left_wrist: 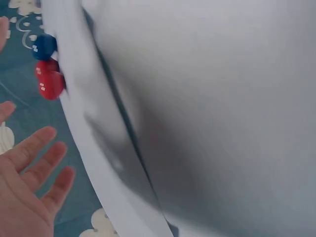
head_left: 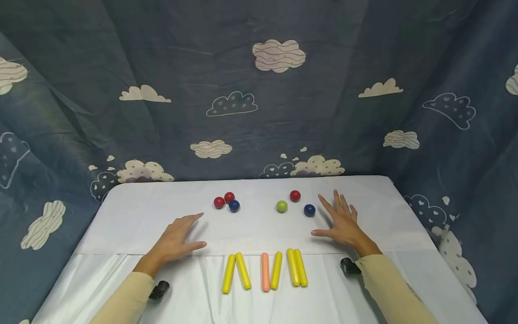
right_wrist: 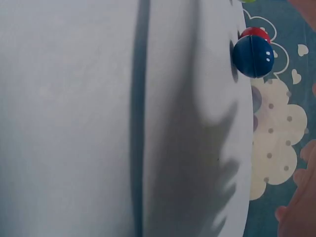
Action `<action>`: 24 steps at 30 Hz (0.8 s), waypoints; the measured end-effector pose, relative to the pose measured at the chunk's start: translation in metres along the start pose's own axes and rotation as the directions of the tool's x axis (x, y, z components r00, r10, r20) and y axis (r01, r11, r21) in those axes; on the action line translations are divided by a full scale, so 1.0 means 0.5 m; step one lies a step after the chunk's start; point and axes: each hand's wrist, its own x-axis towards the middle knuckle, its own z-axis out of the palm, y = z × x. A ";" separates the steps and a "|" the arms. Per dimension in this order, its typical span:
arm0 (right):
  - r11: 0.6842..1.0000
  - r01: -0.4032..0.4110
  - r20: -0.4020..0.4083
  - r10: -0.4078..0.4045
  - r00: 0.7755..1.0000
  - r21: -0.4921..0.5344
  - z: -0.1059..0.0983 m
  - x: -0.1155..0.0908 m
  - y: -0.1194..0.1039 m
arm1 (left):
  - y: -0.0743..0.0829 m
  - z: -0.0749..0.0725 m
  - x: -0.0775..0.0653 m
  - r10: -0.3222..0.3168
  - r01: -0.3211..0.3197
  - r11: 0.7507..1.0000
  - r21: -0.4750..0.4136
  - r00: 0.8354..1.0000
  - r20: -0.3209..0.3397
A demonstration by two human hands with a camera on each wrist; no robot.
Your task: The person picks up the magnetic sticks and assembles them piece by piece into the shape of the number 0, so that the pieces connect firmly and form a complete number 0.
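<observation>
My left hand [head_left: 176, 240] hovers over the left of the white table with fingers spread and nothing in it. Nearest to it are two red balls [head_left: 219, 202] and a blue ball [head_left: 234, 206], bunched together. On the other side my right hand [head_left: 344, 225] is spread wide and holds nothing. Just left of its fingers lies another blue ball [head_left: 309, 210], with a red ball [head_left: 295, 195] and a green ball [head_left: 281, 206] farther left. Between the hands, toward the front, lie several yellow sticks [head_left: 228, 274] and one orange stick [head_left: 265, 272].
A white cloth [head_left: 133, 211] covers the table, with a seam running across it and folds at the front. Behind and at both sides hangs a dark blue curtain [head_left: 182, 58] printed with clouds. Black wrist cameras [head_left: 159, 290] sit by both cuffs.
</observation>
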 end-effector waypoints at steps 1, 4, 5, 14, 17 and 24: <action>1.000 0.007 0.002 -0.007 1.000 0.004 -0.003 0.002 -0.003 | 0.005 -0.002 0.001 -0.006 0.006 0.999 -0.034 1.000 0.002; 1.000 0.016 0.009 -0.016 1.000 0.014 -0.007 0.012 -0.006 | 0.024 -0.006 0.002 -0.043 0.045 0.990 -0.132 0.999 0.020; 1.000 0.018 0.009 -0.019 1.000 0.019 -0.007 0.014 -0.006 | 0.031 -0.005 0.001 -0.059 0.063 0.985 -0.163 0.998 0.029; 0.996 -0.002 0.046 -0.002 0.999 0.093 0.014 0.037 -0.012 | 0.057 0.015 -0.019 -0.056 0.097 0.908 -0.408 0.992 0.112; 0.988 -0.029 0.057 0.021 0.998 0.152 0.019 0.046 -0.011 | 0.068 0.025 -0.023 -0.026 0.093 0.877 -0.471 0.989 0.146; 0.960 -0.113 0.095 0.091 0.991 0.258 0.024 0.077 -0.010 | 0.091 0.047 -0.038 -0.008 0.143 0.770 -0.621 0.976 0.216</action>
